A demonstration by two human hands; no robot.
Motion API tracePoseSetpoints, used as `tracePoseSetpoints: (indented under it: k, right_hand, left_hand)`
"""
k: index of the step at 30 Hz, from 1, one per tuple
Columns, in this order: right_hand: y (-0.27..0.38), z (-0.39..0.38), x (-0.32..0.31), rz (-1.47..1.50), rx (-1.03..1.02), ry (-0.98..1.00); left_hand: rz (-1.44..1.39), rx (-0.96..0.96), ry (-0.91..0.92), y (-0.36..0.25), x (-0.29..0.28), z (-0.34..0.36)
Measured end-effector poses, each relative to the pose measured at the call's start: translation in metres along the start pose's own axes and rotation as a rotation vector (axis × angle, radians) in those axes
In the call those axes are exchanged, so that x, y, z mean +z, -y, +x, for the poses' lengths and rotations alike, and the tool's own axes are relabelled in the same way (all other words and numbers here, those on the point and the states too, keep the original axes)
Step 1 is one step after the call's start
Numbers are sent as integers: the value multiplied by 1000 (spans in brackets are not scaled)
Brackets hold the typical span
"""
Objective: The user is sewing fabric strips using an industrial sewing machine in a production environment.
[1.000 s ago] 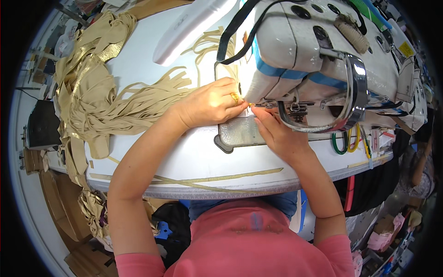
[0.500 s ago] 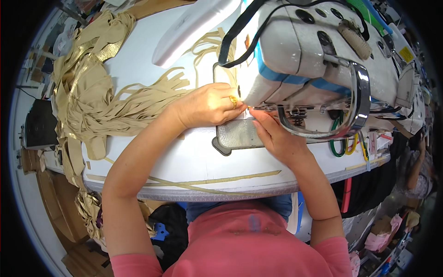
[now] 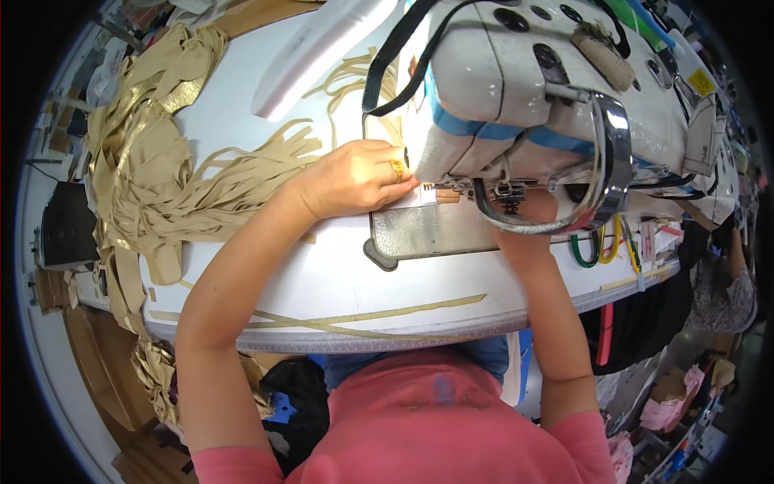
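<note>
A white sewing machine (image 3: 484, 89) with blue bands stands in front of me. My left hand (image 3: 363, 179), wearing a gold ring, has its fingers pressed together beside the needle area; whatever they pinch is too small to make out. Just right of those fingertips, a small tan piece (image 3: 447, 196) lies on the machine's metal bed plate (image 3: 439, 230). My right hand (image 3: 528, 230) reaches in behind the curved chrome bar (image 3: 617, 153), below the machine head. Its fingers are hidden there. Tan strips (image 3: 395, 129) show beyond my left hand.
A heap of tan and gold strips (image 3: 161, 169) covers the table's left side. Two narrow strips (image 3: 387, 310) lie near the ruler-marked front edge (image 3: 403, 342). Green- and yellow-handled tools (image 3: 601, 246) are at the right. A long white form (image 3: 310, 60) juts in at the back.
My right hand has moved right, from beside my left fingertips to behind the chrome bar, uncovering the small tan piece. My left hand stays by the needle area. The whole view shifts slightly.
</note>
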State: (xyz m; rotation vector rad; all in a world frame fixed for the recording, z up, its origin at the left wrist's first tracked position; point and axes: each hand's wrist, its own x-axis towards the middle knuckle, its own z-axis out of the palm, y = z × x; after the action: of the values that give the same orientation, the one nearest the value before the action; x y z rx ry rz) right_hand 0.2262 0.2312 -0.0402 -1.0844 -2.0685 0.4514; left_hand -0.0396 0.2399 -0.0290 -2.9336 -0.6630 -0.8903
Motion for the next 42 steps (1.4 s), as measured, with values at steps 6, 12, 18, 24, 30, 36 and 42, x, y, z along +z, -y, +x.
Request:
tracePoseSetpoints:
  k: [6,12,18,24,30,36,42]
  right_hand:
    - [0,5,5,102,59,-92]
    - [-5,1,5,-84,-45,-95]
    - [-9,-4,4,-225,-123,-71]
    - [-10,-6,4,-170,-78,-58]
    - [-16,-10,6,-198,-79,-102]
    - [-12,-3,8,-119,-5,-38]
    - [-25,-3,19,-3,-112,-37]
  left_hand:
    - [7,29,25,0,-7,0]
    - [56,88,-16,-1,-11,3]
    - [66,95,30,1,-14,1]
    - [112,128,29,4,-14,0]
    - [74,83,16,9,-12,1]
    - [118,139,-13,14,-7,-2]
    - [244,12,-17,4,-10,-3]
